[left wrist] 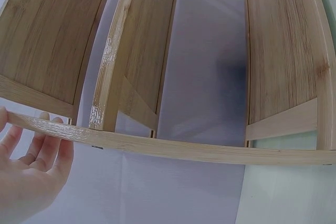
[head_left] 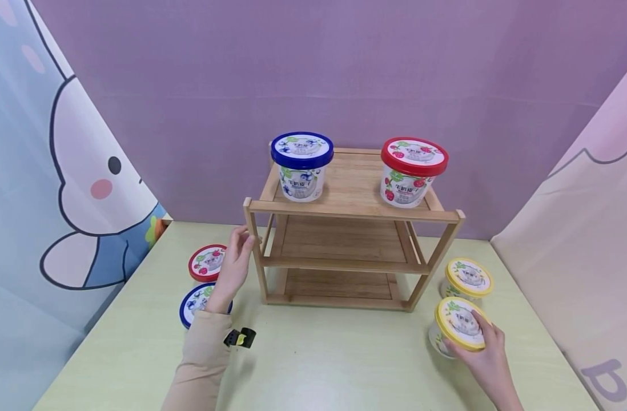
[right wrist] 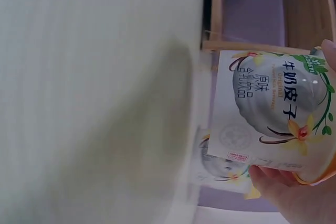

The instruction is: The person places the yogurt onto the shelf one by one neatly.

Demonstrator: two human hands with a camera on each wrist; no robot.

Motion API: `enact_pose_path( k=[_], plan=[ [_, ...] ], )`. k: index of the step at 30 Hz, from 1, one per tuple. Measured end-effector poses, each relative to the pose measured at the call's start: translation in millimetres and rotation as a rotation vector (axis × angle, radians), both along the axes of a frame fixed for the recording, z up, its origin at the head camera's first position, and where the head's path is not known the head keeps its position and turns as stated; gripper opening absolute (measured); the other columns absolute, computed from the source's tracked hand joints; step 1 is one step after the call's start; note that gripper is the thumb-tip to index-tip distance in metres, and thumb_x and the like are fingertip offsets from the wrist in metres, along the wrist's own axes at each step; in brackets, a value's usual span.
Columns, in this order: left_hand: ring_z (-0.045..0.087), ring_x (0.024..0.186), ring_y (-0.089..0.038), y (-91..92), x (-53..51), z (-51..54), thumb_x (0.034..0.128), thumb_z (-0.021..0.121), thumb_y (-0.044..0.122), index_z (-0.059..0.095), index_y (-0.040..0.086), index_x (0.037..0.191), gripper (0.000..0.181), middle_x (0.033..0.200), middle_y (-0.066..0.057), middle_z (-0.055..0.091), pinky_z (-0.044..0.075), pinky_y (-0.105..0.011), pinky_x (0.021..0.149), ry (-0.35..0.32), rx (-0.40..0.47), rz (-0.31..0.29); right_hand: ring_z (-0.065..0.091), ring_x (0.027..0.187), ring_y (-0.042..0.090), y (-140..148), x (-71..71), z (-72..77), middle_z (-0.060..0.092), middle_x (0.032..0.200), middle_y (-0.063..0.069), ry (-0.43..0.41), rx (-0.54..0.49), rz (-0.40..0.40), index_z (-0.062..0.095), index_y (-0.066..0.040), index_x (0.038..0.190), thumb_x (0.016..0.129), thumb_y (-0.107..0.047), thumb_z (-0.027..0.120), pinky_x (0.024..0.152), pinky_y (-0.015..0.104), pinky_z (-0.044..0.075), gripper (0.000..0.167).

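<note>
A three-tier wooden shelf (head_left: 344, 211) stands at the middle of the table. My left hand (head_left: 234, 262) holds its left front post near the top; in the left wrist view the fingers (left wrist: 50, 153) lie behind the post. With my right hand (head_left: 480, 348) I grip a yellow-lidded tub (head_left: 459, 322) around its lid, at the shelf's right. Its printed side shows in the right wrist view; whether its base touches the table I cannot tell. A second yellow-lidded tub (head_left: 467, 278) stands just behind it.
On the top tier stand a blue-lidded tub (head_left: 302, 165) at left and a red-lidded tub (head_left: 412, 171) at right. Left of the shelf are another red-lidded tub (head_left: 207, 262) and a blue-lidded one (head_left: 194, 305), partly hidden by my left arm. Curtains surround the table (head_left: 313, 365).
</note>
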State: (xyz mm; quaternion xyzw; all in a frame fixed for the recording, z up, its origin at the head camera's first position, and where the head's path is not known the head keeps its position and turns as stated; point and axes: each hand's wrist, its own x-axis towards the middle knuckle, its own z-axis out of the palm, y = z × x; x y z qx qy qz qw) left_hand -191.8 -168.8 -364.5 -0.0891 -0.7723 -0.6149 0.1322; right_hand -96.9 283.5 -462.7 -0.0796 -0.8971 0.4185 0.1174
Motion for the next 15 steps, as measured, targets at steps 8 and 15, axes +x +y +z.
enact_pose_path(
  k=[8,15],
  plan=[
    [0.038,0.119,-0.034,-0.1,-0.5,-0.4,0.0960,0.036,0.020,0.031,0.001,0.126,0.036,0.118,-0.025,0.043,0.027,-0.047,0.101,0.014,0.006,-0.002,0.033,0.105,0.043,-13,3.1,20.2,0.022,0.124,0.032,0.046,0.010,0.011,0.026,0.000,0.135,0.068,-0.017,0.076,0.081,0.062,0.032,0.086],
    [0.036,0.120,-0.035,0.1,-0.6,-0.6,0.0960,0.036,0.019,0.029,0.000,0.128,0.037,0.120,-0.025,0.041,0.025,-0.049,0.101,0.008,0.004,-0.006,0.030,0.107,0.036,-25,6.1,36.1,0.030,0.122,0.028,0.119,0.022,0.035,0.031,0.004,0.132,0.065,-0.014,0.078,0.083,0.054,0.031,0.084]
  ],
)
